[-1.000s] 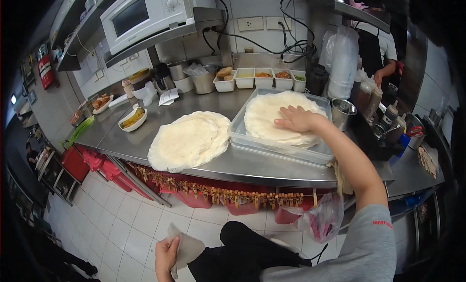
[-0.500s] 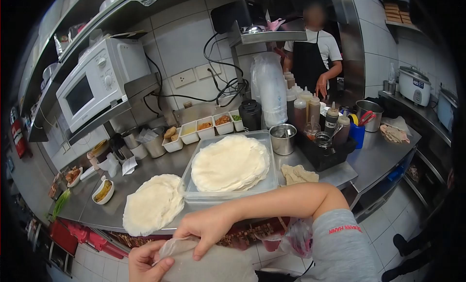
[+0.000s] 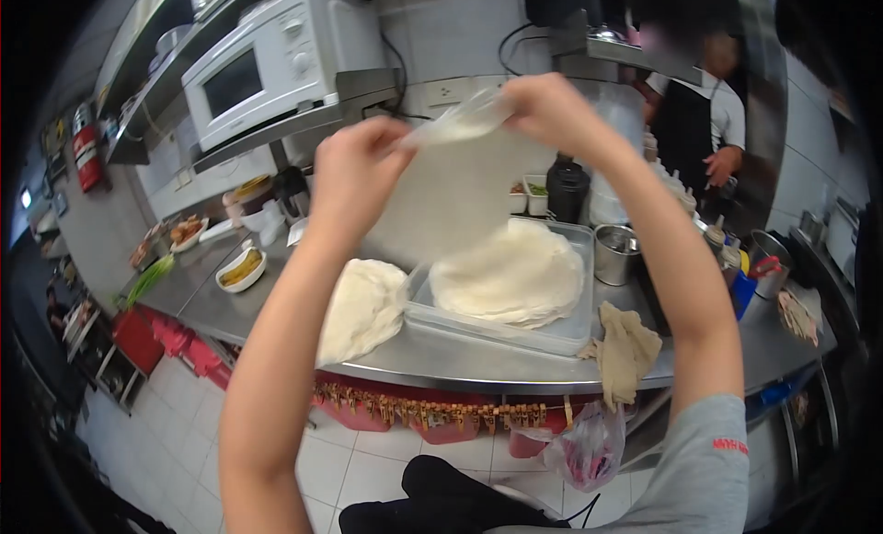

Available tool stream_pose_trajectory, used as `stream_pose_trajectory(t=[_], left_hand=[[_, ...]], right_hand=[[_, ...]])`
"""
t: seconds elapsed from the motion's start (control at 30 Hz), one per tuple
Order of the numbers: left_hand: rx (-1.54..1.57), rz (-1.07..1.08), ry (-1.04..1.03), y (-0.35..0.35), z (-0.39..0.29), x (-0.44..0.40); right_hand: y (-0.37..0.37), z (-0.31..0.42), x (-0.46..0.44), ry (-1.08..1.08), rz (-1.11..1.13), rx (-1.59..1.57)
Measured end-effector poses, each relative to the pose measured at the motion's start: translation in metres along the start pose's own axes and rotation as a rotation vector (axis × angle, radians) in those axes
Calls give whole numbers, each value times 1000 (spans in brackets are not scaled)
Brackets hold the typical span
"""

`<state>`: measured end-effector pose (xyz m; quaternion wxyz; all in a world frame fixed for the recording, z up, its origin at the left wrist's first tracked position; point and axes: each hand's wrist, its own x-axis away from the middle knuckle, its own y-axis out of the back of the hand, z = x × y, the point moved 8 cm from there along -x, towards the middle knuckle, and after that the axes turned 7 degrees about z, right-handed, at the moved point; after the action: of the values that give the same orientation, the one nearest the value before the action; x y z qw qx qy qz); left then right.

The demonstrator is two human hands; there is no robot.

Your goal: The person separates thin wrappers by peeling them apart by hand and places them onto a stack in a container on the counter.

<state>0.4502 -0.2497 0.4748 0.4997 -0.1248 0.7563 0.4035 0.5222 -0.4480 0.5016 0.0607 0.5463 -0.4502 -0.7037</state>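
One white bowl (image 3: pixel 244 287) well left of tub (image 3: pixel 501 334). Dough pile (image 3: pixel 366 309) just beside tub's left side. Left hand (image 3: pixel 359 171) higher than tub, grip pinching thin pale sheet (image 3: pixel 446 198), blurred, partly screening tub. Second dough pile (image 3: pixel 510 281) inside tub. Right hand (image 3: pixel 554 120) likewise, grip pinching sheet's other top end. Metal cup (image 3: pixel 613 265) just right of tub; cloth (image 3: pixel 625 350) over table (image 3: pixel 460 365) edge.

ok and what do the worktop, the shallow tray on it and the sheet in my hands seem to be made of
Worktop: probably stainless steel, smooth grey with soft reflections. Tray: likely clear plastic, since its walls are see-through. Sheet: pale, thin and partly glossy, perhaps plastic film, but motion blur leaves that open.
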Motion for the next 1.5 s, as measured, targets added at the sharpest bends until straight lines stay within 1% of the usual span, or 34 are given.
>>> stream_pose_trajectory(t=[0.03, 0.07, 0.13, 0.2, 0.23, 0.3, 0.33, 0.4, 0.47, 0.5, 0.6, 0.7, 0.8, 0.83, 0.9, 0.93, 1.0, 1.03, 1.1, 1.13, 1.17, 1.2, 1.23, 1.37, 1.47, 1.5], left_hand=[[59, -50, 29, -7, 2, -11], [197, -4, 114, -23, 11, -17], [288, 80, 141, -58, 23, -10], [136, 70, 4, -86, 30, 16], [134, 154, 68, -102, 35, 31], [201, 286, 76, -137, 49, 65], [179, 363, 119, -157, 59, 84], [131, 492, 191, -180, 65, 110], [79, 605, 248, -193, 66, 124], [80, 597, 217, -187, 60, 123], [86, 797, 170, -193, 58, 126], [168, 980, 199, -197, 53, 143], [270, 982, 202, -173, 40, 150], [288, 944, 206, -162, 46, 152], [307, 860, 226, -131, 66, 158], [165, 838, 279, -112, 82, 166], [-106, 794, 371, -75, 113, 185], [-182, 844, 446, -65, 131, 203], [-209, 905, 519, -56, 148, 234], [-220, 935, 549, -54, 155, 247], [-235, 880, 477, -53, 158, 248], [-219, 861, 467, -49, 159, 248], [-201, 842, 456, -47, 158, 246], [-160, 803, 431, -44, 151, 232], [-263, 731, 355, -48, 153, 225], [-292, 666, 400, -44, 157, 222]], right_hand=[[15, -4, 2, 97, -125, 61], [16, -10, 7, 86, -105, 54], [15, -15, 26, 56, -64, 46], [-21, -42, 54, 7, 56, -2], [-42, -44, 72, 4, 160, 79], [-89, -49, 112, -26, 374, 205], [-109, -51, 130, -49, 482, 252], [-137, -44, 160, -124, 692, 271], [-142, -35, 167, -82, 733, 316], [-143, -33, 168, -64, 752, 337], [-131, -27, 164, -293, 956, 56], [-131, -22, 144, -323, 942, -47], [-149, -22, 119, -165, 506, -64], [-170, -24, 124, -170, 537, -17], [-218, -28, 150, -278, 747, -16], [-233, -29, 157, -329, 852, -8], [-226, -32, 152, -372, 865, -156], [-224, -30, 152, -359, 861, -134], [-222, -26, 154, -345, 845, -85], [-219, -23, 152, -322, 819, -73], [-214, -22, 149, -300, 790, -59], [-207, -18, 145, -278, 758, -42], [-195, -8, 139, -218, 651, -14], [-158, 55, 119, -24, 550, -221], [-154, 117, 113, 164, 526, -378], [-157, 136, 115, 225, 528, -404]])
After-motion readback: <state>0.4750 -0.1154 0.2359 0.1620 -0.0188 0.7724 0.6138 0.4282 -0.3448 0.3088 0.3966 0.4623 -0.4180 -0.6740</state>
